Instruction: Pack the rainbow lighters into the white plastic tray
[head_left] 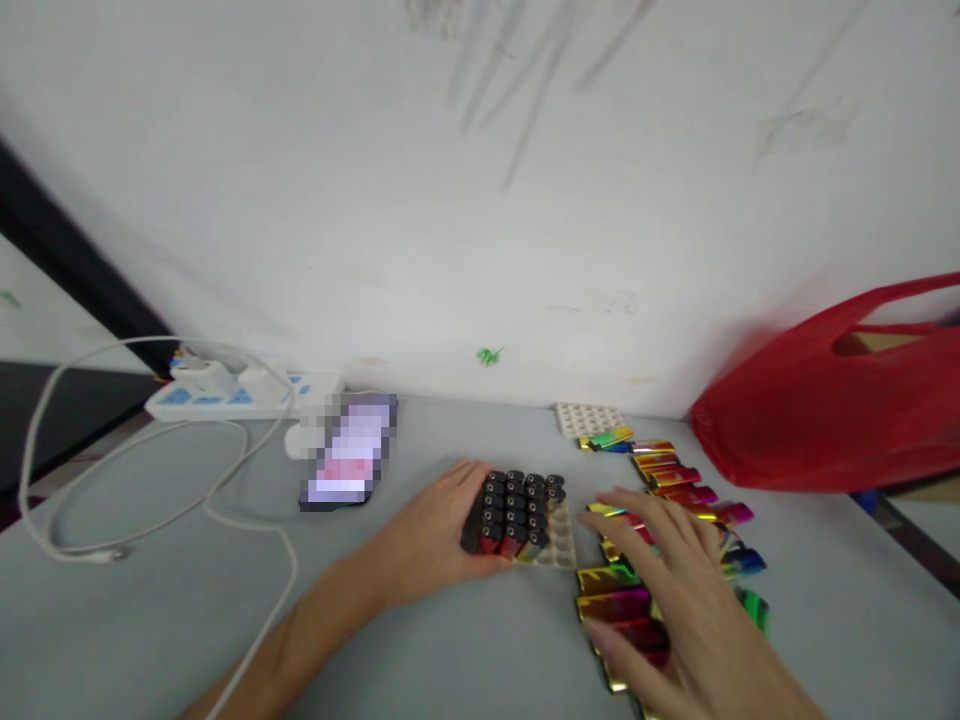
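My left hand [446, 535] is wrapped round the left side of a pale moulded tray [562, 548], gripping it together with the outer pieces. Upright in the tray stand several rows of what look like lighters [514, 515], their black ends up and shiny red or yellow sides showing below. Along the tray's right side, several cells hold nothing. My right hand [667, 590], slightly blurred, hovers over loose metallic-coloured lighters [611, 605] to the right of the tray. Its fingers are apart with nothing seen between them, and it hides part of the pile.
Another pale tray [589, 418] lies by the wall, with more loose lighters [671, 470] in front of it. A red bag [817, 400] is at the right. To the left are a phone [349, 450], a power strip [315, 385] and a looped white cable [289, 570].
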